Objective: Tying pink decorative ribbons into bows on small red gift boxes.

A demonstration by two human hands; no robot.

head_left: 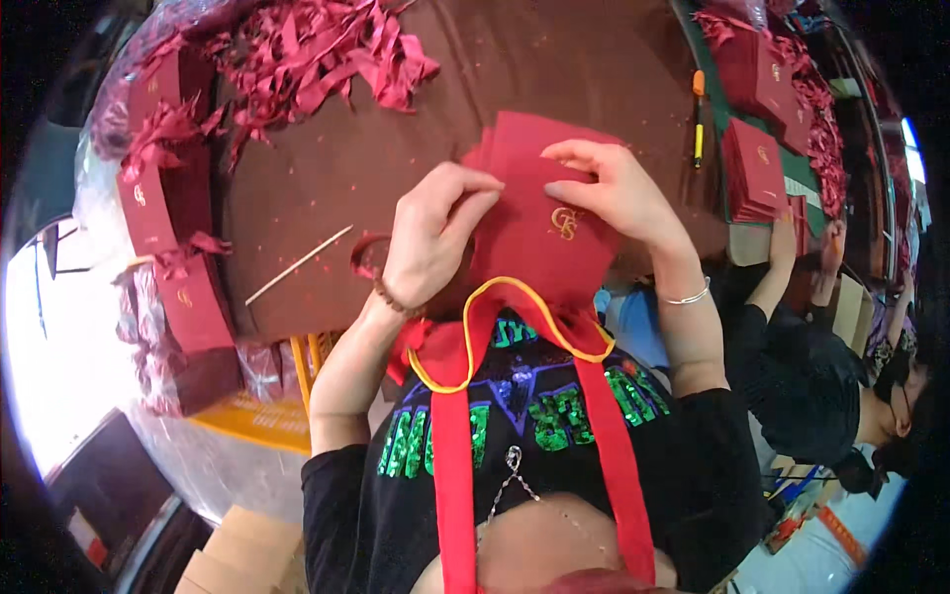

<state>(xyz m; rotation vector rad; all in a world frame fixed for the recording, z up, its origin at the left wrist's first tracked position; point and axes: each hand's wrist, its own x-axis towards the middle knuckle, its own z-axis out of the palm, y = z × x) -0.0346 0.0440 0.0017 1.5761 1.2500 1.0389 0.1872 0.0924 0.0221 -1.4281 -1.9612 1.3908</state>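
A stack of flat dark red bags (pixel 529 243), the top one bearing a gold emblem, lies in front of me at the near table edge. On its left side my left hand (pixel 430 233) is closed, thumb and forefinger pinched together; what sits between the tips is too small to make out. Over the right part of the top bag, my right hand (pixel 623 193) rests with thumb and fingers curved and apart. A dark red ribbon loop (pixel 368 255) shows beside my left wrist. Left of that, a thin wooden stick (pixel 299 265) lies on the table.
A brown cloth covers the table (pixel 554 59). Loose red ribbons (pixel 307 49) pile at the far left. More red bags (pixel 193 302) line the left edge. An orange-and-yellow pen (pixel 699 119) lies at right, near other bag stacks (pixel 757 173) and a co-worker's hand (pixel 782 243).
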